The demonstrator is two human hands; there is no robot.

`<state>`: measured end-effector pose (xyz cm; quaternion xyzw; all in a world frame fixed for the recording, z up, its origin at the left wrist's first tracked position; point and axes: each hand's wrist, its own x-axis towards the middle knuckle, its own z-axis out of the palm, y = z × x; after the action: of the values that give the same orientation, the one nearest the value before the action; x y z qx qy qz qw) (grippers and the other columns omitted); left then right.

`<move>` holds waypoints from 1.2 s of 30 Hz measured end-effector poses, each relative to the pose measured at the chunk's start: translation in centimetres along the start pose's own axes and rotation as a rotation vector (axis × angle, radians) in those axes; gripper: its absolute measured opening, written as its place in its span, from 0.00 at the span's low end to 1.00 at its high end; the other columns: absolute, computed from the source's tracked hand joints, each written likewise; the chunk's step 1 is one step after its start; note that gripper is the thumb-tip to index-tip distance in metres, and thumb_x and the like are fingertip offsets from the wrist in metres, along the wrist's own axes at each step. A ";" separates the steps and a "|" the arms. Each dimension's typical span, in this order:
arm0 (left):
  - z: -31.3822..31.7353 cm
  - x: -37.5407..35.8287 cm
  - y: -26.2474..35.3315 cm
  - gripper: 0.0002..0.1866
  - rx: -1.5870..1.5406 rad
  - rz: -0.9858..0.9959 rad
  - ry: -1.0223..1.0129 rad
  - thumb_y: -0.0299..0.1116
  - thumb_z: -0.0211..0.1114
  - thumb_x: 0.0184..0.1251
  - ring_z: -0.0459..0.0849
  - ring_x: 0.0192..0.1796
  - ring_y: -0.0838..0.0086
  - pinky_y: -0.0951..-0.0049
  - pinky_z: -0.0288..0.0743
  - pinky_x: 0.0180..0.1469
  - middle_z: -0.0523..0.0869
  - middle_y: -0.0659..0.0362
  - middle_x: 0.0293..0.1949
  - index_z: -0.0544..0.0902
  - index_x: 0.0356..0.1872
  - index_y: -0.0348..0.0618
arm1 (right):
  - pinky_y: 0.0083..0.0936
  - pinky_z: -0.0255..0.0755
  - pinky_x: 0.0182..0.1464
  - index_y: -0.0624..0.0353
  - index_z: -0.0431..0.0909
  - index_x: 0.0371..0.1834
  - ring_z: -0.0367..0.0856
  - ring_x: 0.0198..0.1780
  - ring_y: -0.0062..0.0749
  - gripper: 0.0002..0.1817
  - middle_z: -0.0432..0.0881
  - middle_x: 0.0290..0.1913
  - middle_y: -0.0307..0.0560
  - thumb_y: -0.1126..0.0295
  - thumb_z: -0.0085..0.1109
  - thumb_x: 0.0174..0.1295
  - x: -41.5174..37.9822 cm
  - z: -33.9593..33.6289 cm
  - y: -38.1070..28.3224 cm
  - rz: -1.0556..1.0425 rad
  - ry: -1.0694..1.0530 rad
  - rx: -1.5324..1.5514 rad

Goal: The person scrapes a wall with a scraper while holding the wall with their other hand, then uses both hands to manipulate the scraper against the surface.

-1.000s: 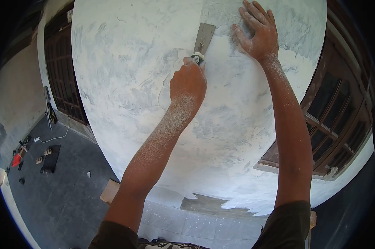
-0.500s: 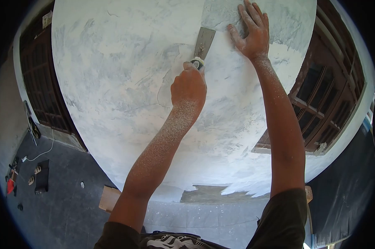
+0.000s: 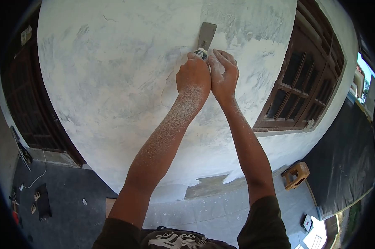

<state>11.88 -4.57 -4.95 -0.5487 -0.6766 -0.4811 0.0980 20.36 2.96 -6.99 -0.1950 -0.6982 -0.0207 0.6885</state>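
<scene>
My left hand [image 3: 193, 75] is wrapped round the handle of a putty knife [image 3: 207, 36]. The metal blade points up and lies close against the white, patchy plastered wall [image 3: 125, 83]; whether its edge touches cannot be told. Beside it is my right hand [image 3: 225, 74], its side up against my left hand near the top of the handle. Its fingers are loosely bent with the thumb apart, and they hold nothing I can see. White dust covers my left forearm and my right fingers.
A brown wooden window [image 3: 306, 79] is to the right, a dark wooden door [image 3: 31, 91] to the left. A brown stool [image 3: 296, 175] stands low at right near dark sheeting [image 3: 345, 166]. Sandals [image 3: 34, 202] and a white cable [image 3: 40, 176] lie on the dark floor [image 3: 71, 186].
My right hand has come off the upper wall and moved down and left to my left hand. The left hand still grips the putty knife. The view has swung right.
</scene>
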 end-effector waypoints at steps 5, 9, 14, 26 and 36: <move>-1.2 1.7 1.3 0.17 -0.039 0.012 -0.017 0.35 0.61 0.74 0.89 0.51 0.51 0.54 0.84 0.51 0.88 0.43 0.46 0.74 0.51 0.29 | 0.25 0.77 0.49 0.69 0.88 0.45 0.85 0.41 0.31 0.17 0.88 0.39 0.48 0.63 0.62 0.70 3.1 0.0 -3.9 0.510 -0.173 0.538; -1.1 1.2 -0.7 0.15 -0.003 0.146 -0.025 0.35 0.57 0.77 0.90 0.50 0.53 0.57 0.86 0.49 0.88 0.44 0.45 0.74 0.52 0.31 | 0.20 0.78 0.43 0.71 0.85 0.51 0.85 0.40 0.28 0.19 0.87 0.41 0.51 0.63 0.60 0.73 3.8 0.5 -2.9 0.524 -0.273 0.403; -5.4 2.1 -4.1 0.23 0.255 0.398 -0.010 0.46 0.69 0.69 0.87 0.51 0.57 0.58 0.84 0.51 0.85 0.47 0.48 0.84 0.50 0.33 | 0.27 0.75 0.32 0.72 0.81 0.50 0.79 0.27 0.26 0.17 0.82 0.31 0.46 0.65 0.56 0.74 2.7 1.9 -1.9 0.637 -0.131 0.557; -5.3 13.2 -9.1 0.32 0.501 1.016 0.568 0.53 0.55 0.74 0.50 0.83 0.56 0.44 0.41 0.82 0.58 0.49 0.80 0.72 0.73 0.49 | 0.33 0.80 0.39 0.63 0.71 0.72 0.87 0.30 0.41 0.25 0.86 0.33 0.63 0.72 0.52 0.72 -1.2 4.7 -3.8 0.154 0.042 0.018; -5.4 12.7 -9.0 0.32 0.424 1.011 0.517 0.51 0.55 0.73 0.50 0.83 0.57 0.44 0.38 0.83 0.58 0.50 0.81 0.71 0.74 0.51 | 0.39 0.82 0.44 0.57 0.73 0.72 0.89 0.37 0.55 0.24 0.86 0.35 0.67 0.68 0.57 0.73 -3.4 4.7 -6.7 0.200 -0.022 -0.216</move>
<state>-2.60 0.18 1.37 -0.6360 -0.3673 -0.3476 0.5829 13.74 -2.67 -8.90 -0.3367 -0.6765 -0.0249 0.6546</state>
